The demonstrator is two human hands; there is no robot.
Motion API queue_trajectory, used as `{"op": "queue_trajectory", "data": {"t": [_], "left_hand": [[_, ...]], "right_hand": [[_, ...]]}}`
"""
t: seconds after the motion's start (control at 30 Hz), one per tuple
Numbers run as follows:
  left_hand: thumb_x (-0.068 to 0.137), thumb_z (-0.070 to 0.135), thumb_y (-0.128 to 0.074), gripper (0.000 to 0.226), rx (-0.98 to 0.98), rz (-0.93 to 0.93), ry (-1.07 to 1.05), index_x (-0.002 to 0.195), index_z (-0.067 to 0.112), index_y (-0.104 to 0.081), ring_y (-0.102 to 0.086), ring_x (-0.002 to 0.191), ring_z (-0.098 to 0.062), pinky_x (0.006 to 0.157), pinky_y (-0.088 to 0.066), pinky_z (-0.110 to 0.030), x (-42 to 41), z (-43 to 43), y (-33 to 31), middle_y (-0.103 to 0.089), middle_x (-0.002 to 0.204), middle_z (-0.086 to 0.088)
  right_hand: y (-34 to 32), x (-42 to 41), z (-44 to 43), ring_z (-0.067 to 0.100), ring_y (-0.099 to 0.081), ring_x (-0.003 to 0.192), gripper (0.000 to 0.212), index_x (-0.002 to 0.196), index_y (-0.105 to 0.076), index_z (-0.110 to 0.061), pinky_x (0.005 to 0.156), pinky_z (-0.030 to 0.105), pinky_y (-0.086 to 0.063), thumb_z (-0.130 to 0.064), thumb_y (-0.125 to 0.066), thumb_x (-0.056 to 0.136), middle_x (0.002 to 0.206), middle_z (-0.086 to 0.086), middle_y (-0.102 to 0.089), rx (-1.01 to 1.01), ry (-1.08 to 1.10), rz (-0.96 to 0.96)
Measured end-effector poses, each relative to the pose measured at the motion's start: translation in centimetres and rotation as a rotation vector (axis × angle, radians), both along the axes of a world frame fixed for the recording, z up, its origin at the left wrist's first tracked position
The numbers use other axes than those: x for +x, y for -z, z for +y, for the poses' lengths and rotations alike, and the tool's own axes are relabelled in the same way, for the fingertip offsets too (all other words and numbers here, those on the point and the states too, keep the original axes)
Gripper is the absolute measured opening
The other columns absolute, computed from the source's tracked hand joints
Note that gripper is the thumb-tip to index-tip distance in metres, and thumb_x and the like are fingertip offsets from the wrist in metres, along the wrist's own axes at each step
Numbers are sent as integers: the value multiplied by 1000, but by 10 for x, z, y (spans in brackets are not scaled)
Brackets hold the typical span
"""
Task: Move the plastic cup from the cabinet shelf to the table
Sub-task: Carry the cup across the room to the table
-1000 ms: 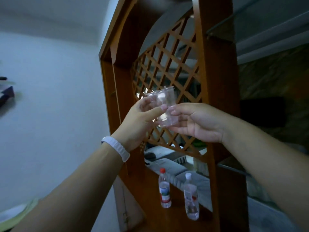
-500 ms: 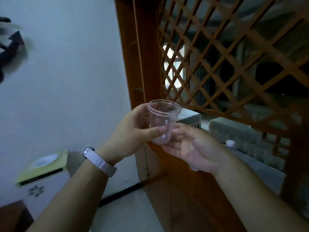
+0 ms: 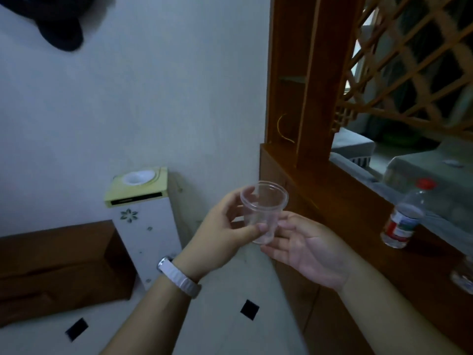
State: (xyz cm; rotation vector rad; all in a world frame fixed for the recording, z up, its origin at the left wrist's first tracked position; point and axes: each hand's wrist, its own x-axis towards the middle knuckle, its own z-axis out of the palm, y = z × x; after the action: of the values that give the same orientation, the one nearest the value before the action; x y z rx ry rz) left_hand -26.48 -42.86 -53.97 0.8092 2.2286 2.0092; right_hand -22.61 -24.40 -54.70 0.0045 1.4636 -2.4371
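Note:
A clear plastic cup (image 3: pixel 262 211) is held upright in mid-air, left of the wooden cabinet (image 3: pixel 340 201). My left hand (image 3: pixel 220 234) grips its side, thumb in front and fingers behind. My right hand (image 3: pixel 307 248) is palm-up beside and under the cup, its fingertips touching the lower wall. A white band sits on my left wrist. A brown wooden table (image 3: pixel 56 262) stands low at the left.
A water bottle with a red cap (image 3: pixel 404 217) stands on the cabinet ledge at the right; another clear object shows at the right edge. A white floor unit with a yellow-green top (image 3: pixel 143 216) stands against the wall. Lattice panel fills the upper right. Tiled floor lies below.
The view has swung down and left, away from the lattice toward the floor and the table. Both hands stay on the cup and have carried it down and away from the cabinet.

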Motion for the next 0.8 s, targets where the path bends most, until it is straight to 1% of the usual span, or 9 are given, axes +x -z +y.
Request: {"op": "queue_trajectory", "data": {"t": [0.1,0.17,0.23,0.33,0.4,0.47,0.57,0.7,0.8], "left_hand": [[72,6,-76,63,9,-40,-77,127,26,-51,-63,109,-7,84,-53,-23,-6,-23,21,-60,128,-6],[70,11,-78,63,11,-58,-141,126,29,-52,-63,113,-11,89,-53,-29,-8,-38,32,-61,128,-5],[69,17,-79,67,14,-82,-194,129,23,-51,-62,116,-15,96,-52,-35,-10,-54,41,-61,129,-6],[71,17,-78,70,5,-119,-283,135,18,-48,-59,120,-15,96,-51,-34,-15,-80,49,-61,131,-6],[76,7,-77,64,6,-145,-344,133,17,-49,-60,118,-11,92,-52,-28,-21,-99,55,-61,129,-3],[80,-3,-74,59,8,-157,-406,127,24,-51,-62,113,-6,88,-52,-24,-27,-118,57,-62,126,1],[77,6,-77,59,-7,-160,-547,123,34,-51,-62,113,-8,89,-53,-27,-31,-143,56,-61,126,6],[77,13,-77,63,-3,-171,-741,133,23,-50,-59,120,-19,100,-50,-44,-29,-178,44,-62,130,-2],[81,3,-75,57,-23,-181,-863,129,24,-52,-64,112,-10,94,-54,-33,-28,-197,34,-68,120,6]], "right_hand": [[12,-15,-25,37,-61,114,60,131,-51,2,99,46,-48,-11,-66,75,129,29,-62,5,-20,-53],[20,-27,-41,29,-68,96,43,115,-60,-5,91,43,-52,-11,-63,72,110,24,-72,0,-47,-81],[27,-40,-58,23,-70,81,28,99,-62,-9,85,41,-52,-9,-61,71,96,17,-73,-10,-87,-104],[37,-64,-83,22,-69,75,21,92,-63,-12,81,40,-54,-8,-61,71,96,16,-71,-30,-164,-141],[44,-82,-102,23,-68,78,19,90,-65,-12,79,39,-55,-8,-61,72,96,16,-72,-43,-240,-155],[50,-100,-123,25,-66,82,19,90,-67,-12,76,38,-56,-10,-62,72,98,18,-71,-40,-303,-169],[53,-126,-156,27,-62,83,24,96,-66,-9,74,38,-57,-13,-64,73,102,19,-68,-31,-423,-171],[45,-161,-204,24,-67,70,20,94,-69,-8,72,37,-55,-12,-62,76,92,15,-73,-32,-628,-164],[45,-180,-240,21,-69,76,25,112,-64,-5,79,37,-55,-11,-54,90,100,14,-74,-9,-773,-138]]}}
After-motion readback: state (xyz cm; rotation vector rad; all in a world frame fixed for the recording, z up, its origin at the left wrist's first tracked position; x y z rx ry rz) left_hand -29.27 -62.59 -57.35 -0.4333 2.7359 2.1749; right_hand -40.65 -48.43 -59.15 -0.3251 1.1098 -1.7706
